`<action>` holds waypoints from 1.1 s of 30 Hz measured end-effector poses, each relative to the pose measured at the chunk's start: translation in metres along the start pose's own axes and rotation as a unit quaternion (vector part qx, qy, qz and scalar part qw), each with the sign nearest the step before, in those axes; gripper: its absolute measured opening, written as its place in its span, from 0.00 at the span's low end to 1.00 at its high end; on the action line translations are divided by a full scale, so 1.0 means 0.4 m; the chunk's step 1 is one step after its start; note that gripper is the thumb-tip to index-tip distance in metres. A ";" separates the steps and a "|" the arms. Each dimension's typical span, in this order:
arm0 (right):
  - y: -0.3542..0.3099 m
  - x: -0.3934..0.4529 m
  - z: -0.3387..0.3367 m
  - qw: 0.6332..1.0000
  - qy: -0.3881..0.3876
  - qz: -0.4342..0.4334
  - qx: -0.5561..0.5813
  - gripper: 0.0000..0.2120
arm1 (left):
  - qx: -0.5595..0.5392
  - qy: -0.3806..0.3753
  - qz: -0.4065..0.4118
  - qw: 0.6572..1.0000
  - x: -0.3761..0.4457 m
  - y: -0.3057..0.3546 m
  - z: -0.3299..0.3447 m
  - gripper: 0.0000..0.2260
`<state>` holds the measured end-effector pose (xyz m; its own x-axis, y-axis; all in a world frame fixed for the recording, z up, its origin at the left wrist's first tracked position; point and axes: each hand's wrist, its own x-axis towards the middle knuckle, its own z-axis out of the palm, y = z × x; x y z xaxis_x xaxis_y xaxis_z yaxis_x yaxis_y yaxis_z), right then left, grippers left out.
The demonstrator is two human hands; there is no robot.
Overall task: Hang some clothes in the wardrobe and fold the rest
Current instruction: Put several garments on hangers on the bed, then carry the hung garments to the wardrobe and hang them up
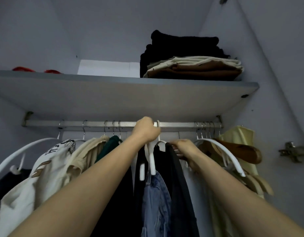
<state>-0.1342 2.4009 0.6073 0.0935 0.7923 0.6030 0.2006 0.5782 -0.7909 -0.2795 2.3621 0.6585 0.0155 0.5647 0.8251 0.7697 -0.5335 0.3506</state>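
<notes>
Bare forearms reach up; left hand (pixel 146 130) fist grips white plastic hanger (pixel 152 159) at ribbed metal rail (pixel 178 124); right hand (pixel 183 147) fingers pinch black garment (pixel 175 177), under grey shelf (pixel 113 98).

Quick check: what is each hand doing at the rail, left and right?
Left hand: closed on the white hanger at the rail.
Right hand: on the black garment; grip unclear.

a shelf (pixel 123 93) sits above the rail (pixel 175 124). folded clothes (pixel 190 64) lie on its right end. hangers with garments (pixel 89 151) crowd the rail's left, empty hangers (pixel 221 151) its right.
</notes>
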 end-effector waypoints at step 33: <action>-0.364 -2.262 -0.540 0.611 0.268 0.585 -0.461 0.12 | -0.199 -0.655 0.488 0.541 -1.833 0.887 -0.068 0.14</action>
<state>-0.0372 1.5579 0.1995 0.9556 0.2369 -0.1755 0.1313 -0.8749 -0.4661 -0.0352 1.7417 0.1898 0.9306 -0.2862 -0.2282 -0.2081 -0.9266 0.3133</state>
